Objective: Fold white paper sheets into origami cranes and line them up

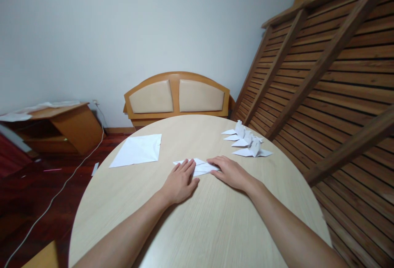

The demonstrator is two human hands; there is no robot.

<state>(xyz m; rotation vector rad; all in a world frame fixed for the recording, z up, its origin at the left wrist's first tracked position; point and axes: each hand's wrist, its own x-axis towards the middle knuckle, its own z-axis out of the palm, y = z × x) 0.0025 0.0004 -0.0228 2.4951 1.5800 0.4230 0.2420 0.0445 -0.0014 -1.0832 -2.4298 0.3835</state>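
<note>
On the round pale wooden table (209, 218), a partly folded white paper (201, 167) lies under the left hand (180, 182) and right hand (229, 172), flat white paper sheets (137, 150) to its left, small white folded paper figures (248, 141) behind it to the right.

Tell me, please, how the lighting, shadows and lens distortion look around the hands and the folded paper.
In the head view the light is soft and even, with no glare on the round table; only faint shadows lie under the left hand and right hand, both flat on the folded paper. The wide lens stretches the forearms and fans the slatted frame.
</note>
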